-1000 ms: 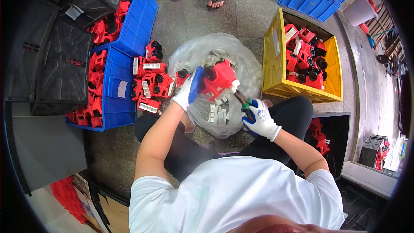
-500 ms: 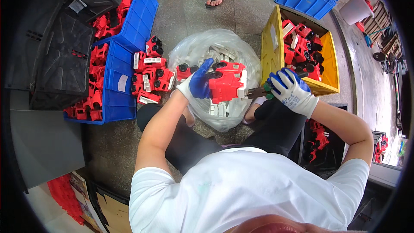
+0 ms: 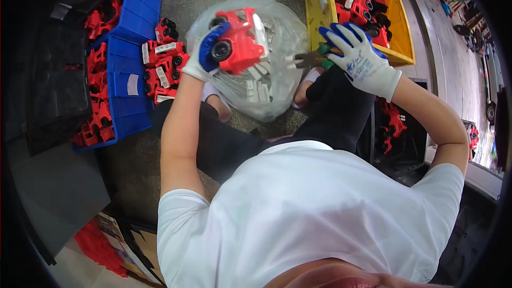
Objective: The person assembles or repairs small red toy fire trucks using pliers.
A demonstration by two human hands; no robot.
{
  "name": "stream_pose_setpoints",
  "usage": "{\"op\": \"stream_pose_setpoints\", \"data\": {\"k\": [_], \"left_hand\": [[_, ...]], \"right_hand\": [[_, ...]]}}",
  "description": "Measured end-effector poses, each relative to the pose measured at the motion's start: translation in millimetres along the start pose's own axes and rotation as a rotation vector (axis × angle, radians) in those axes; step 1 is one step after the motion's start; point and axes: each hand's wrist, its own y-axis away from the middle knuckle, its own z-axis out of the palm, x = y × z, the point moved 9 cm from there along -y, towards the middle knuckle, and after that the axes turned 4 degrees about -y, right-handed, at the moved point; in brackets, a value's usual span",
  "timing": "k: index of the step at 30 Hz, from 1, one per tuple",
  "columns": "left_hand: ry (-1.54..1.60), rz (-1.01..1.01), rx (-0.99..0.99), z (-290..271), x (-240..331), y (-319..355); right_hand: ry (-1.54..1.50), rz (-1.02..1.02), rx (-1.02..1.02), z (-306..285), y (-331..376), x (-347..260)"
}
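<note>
While left hand (image 3: 205, 53) fingers clamp red toy truck (image 3: 242, 40), raised right hand (image 3: 357, 58) grips pliers (image 3: 312, 58).

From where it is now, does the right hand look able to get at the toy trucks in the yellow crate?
Probably yes. The right hand hovers beside the yellow crate, whose top is open with red toy trucks exposed. But it already grips a green-handled tool, which would hamper grabbing.

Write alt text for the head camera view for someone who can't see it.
A seated person's gloved left hand holds a red toy truck above a clear plastic bag, while the gloved right hand grips green-handled pliers. A blue bin and a yellow bin hold more red trucks.
</note>
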Motion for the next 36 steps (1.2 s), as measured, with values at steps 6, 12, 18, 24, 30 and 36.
{"op": "stream_pose_setpoints", "data": {"k": [6,12,18,24,30,36], "left_hand": [[-0.151,0.09,0.02,2,-1,0],[-0.171,0.094,-0.016,8,-8,-7],[-0.234,0.041,-0.043,15,-20,-9],[-0.384,0.127,-0.092,38,-18,0],[-0.307,0.2,-0.054,31,-26,-3],[-0.417,0.381,-0.116,59,-8,1]], "right_hand": [[-1.174,0.282,-0.262,60,24,-2],[-1.166,0.205,-0.26,87,25,-21],[-1.149,0.102,-0.277,79,16,-29],[-1.082,0.125,-0.363,89,14,-35],[-1.068,0.043,-0.223,103,13,-35],[-0.959,0.119,-0.335,111,16,-37]]}}
